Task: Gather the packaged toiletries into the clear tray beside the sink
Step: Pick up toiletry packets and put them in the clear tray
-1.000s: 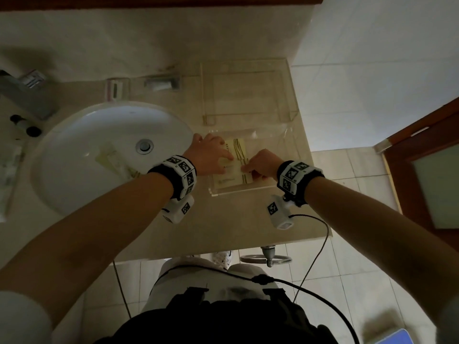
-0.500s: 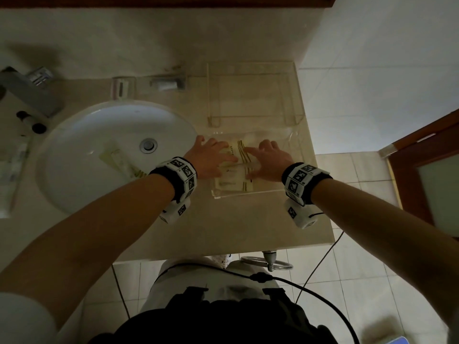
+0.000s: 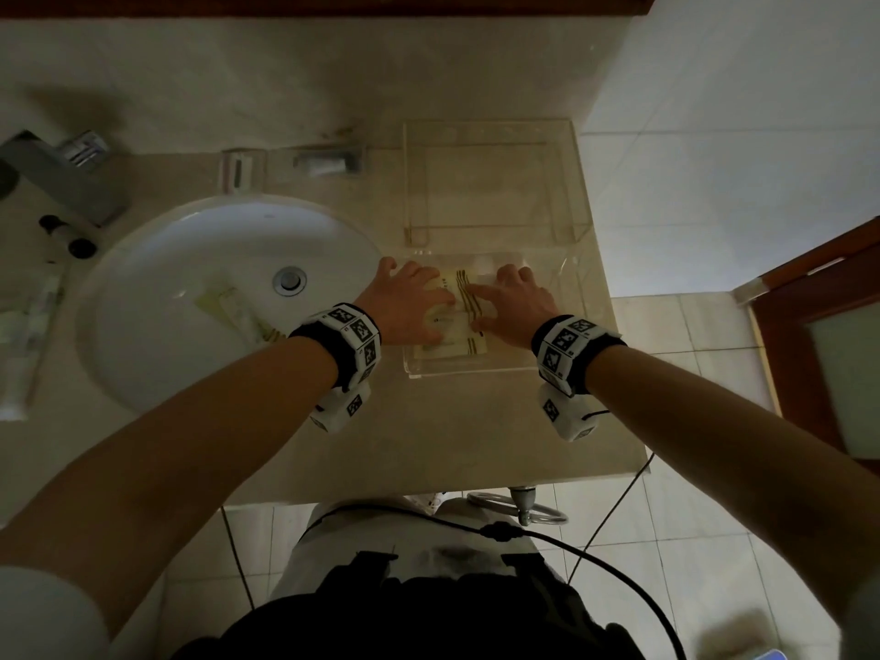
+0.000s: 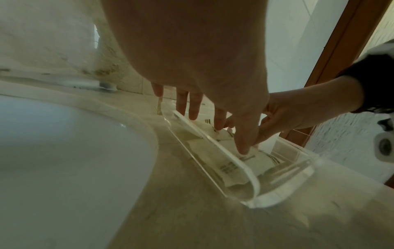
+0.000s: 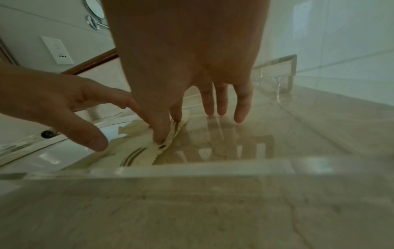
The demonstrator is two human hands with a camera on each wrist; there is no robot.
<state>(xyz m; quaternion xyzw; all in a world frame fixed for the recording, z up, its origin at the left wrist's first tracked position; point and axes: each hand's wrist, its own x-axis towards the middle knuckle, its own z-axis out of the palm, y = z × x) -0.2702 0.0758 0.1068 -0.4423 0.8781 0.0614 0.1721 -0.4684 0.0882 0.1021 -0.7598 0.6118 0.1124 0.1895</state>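
head view: both hands in the clear tray [image 3: 457,373] just right of the sink [image 3: 190,297], on the counter [image 3: 428,435]. Left hand [image 3: 405,302] and right hand [image 3: 516,300] lie flat, fingers spread, pressing the packets [image 3: 452,343] down; nothing gripped.
head view, only here: one more packet [image 3: 238,314] lies in the sink bowl, left of the tray, and a tube [image 3: 28,335] sits on the counter left of the sink. A second clear box [image 3: 495,183] stands behind the tray.
left wrist view: left hand [image 4: 213,94] has straight fingers [image 4: 241,148] touching the packets [image 4: 230,166] over the tray [image 4: 253,182] wall; shows the stack sits below the rim, which the head view can't.
right wrist view: right hand [image 5: 192,84] thumb and forefinger sit on the serrated edge of the packets [image 5: 138,155]; other fingers [image 5: 241,107] rest on the bare tray [image 5: 213,170] floor. Right part of the tray is unfilled.
risk 1: packets look slick and stacked loosely; sideways push likely fans them or rides one up the wall.
risk 2: tray looks light; pressing off-centre may slide it toward the counter edge.
risk 3: sink packet easy to miss; may be wet.
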